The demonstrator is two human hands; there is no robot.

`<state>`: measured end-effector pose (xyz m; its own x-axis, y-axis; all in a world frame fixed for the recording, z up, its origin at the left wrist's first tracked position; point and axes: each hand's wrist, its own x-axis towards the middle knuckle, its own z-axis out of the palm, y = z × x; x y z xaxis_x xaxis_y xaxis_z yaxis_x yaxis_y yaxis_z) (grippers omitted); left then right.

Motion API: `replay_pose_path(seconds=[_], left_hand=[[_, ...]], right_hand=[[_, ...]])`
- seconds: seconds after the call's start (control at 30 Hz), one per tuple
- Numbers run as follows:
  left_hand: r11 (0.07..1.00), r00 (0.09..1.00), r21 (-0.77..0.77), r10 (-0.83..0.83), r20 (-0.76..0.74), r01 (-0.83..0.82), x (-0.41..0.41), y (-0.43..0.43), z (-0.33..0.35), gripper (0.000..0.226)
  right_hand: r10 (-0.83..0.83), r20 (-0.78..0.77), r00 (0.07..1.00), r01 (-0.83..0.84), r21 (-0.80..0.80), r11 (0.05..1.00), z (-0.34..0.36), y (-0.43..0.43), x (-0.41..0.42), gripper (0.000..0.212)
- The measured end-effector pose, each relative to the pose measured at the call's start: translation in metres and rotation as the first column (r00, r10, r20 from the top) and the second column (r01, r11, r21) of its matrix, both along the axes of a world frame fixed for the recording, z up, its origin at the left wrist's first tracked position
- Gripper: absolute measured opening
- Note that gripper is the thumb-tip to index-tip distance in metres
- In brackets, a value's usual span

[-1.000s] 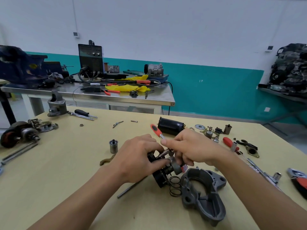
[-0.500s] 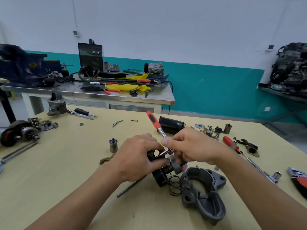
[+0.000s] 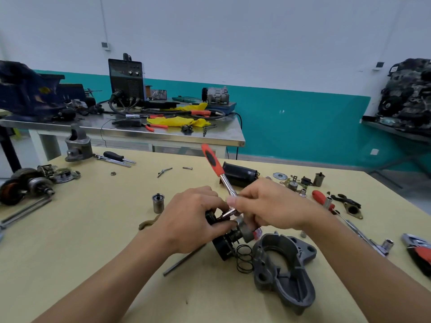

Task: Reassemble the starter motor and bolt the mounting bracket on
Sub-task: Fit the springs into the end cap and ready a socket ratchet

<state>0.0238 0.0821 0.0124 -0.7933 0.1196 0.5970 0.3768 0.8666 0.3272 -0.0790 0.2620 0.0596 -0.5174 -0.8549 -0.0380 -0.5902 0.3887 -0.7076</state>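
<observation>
At the table's middle my left hand [image 3: 193, 217] grips a dark starter motor assembly [image 3: 225, 243] with a grey pinion end. My right hand [image 3: 272, 203] holds a ratchet [image 3: 215, 167] by its steel shaft near the head; its red and black handle sticks up and away from me. The ratchet's socket end meets the assembly between my two hands. A black coil spring [image 3: 244, 258] lies against the assembly. The grey cast mounting bracket housing [image 3: 285, 269] lies on the table just right of the spring.
On the yellow table [image 3: 93, 241] lie a black motor cylinder [image 3: 240, 174], a small metal cup [image 3: 158, 202], a thin rod [image 3: 184, 259], a red-handled screwdriver [image 3: 323, 199], washers and small parts at right, and rotor parts [image 3: 28, 185] at left. A steel bench [image 3: 130, 131] stands behind.
The ratchet handle has swung up from lying low beside the black cylinder to standing steeply upright. Both hands stay on the assembly.
</observation>
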Motion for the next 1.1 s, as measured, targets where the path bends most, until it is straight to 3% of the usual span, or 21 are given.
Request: replay_pose_path(seconds=[0.07,0.17,0.27,0.37,0.43,0.57,0.67,0.73,0.87,1.0,1.1], left_hand=[[1.0,1.0,0.002,0.006,-0.016,-0.006,0.0,0.001,-0.001,0.035],[0.999,0.999,-0.031,-0.011,-0.031,0.01,0.0,0.001,-0.001,0.031],[0.999,0.999,-0.042,-0.027,-0.032,0.025,-0.001,-0.001,0.0,0.03],[1.0,1.0,-0.001,-0.011,-0.015,0.011,0.0,-0.001,-0.001,0.03],[1.0,1.0,-0.001,0.011,0.006,-0.011,0.0,0.0,-0.001,0.032],[1.0,1.0,-0.003,0.028,0.015,-0.028,0.0,0.001,-0.001,0.043],[1.0,1.0,-0.018,0.024,-0.005,-0.024,-0.001,0.002,-0.002,0.039],[1.0,1.0,-0.015,0.021,-0.017,-0.021,-0.002,0.001,-0.002,0.032],[1.0,1.0,0.022,-0.013,0.003,0.013,-0.001,-0.001,-0.003,0.024],[0.999,1.0,0.033,0.023,0.018,-0.023,-0.002,-0.004,-0.004,0.041],[0.999,0.998,0.033,0.042,0.053,-0.043,-0.003,-0.005,-0.004,0.048]], right_hand=[[-0.132,0.034,0.991,0.13,0.037,0.991,-0.002,-0.004,-0.001,0.054],[-0.028,0.044,0.999,0.026,0.056,0.998,0.001,0.001,-0.003,0.041],[0.138,-0.119,0.983,-0.136,0.02,0.99,0.011,0.01,-0.005,0.011],[0.136,-0.252,0.958,-0.129,0.046,0.991,0.012,0.011,-0.007,0.027],[0.136,-0.205,0.969,-0.124,0.069,0.99,0.01,0.009,-0.004,0.017],[-0.008,-0.082,0.997,0.016,0.103,0.995,0.006,0.0,0.0,0.046],[-0.061,-0.011,0.998,0.062,0.109,0.992,0.002,-0.002,-0.003,0.051],[-0.023,-0.047,0.999,0.028,0.097,0.995,0.003,0.0,-0.002,0.046],[0.126,-0.217,0.968,-0.125,0.016,0.992,0.008,0.008,-0.005,0.014],[0.101,-0.304,0.947,-0.112,-0.02,0.993,0.0,0.006,-0.009,0.035],[0.11,-0.359,0.927,-0.135,-0.047,0.99,-0.005,0.007,-0.011,0.033]])
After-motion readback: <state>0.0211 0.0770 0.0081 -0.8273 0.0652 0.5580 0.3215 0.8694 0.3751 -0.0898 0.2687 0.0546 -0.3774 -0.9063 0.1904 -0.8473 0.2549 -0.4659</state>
